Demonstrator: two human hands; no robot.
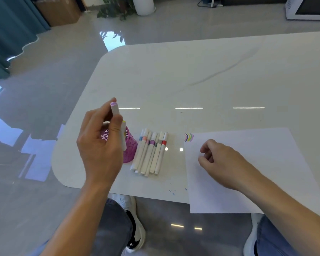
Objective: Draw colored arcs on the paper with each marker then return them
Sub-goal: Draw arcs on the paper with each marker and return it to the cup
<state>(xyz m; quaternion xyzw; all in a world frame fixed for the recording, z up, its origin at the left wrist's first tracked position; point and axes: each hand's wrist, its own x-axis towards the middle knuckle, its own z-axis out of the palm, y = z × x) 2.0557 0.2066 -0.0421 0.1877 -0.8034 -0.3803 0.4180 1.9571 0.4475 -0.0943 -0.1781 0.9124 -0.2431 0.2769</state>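
Observation:
My left hand (100,139) grips a white marker with a lilac end cap (115,109), held upright over the pink mesh pen cup (130,146). A second white marker with a yellow tip (123,137) stands in the cup, just behind my fingers. Several white markers with coloured bands (151,152) lie side by side on the table right of the cup. The white paper (248,145) lies to the right, with small coloured arcs (188,137) at its top-left corner. My right hand (218,159) rests on the paper with loosely curled fingers and holds nothing.
The white table (192,74) has a rounded left corner and a near edge just under the paper. Small blue ink specks (172,192) mark the table near that edge. My knees and shoes show below the table.

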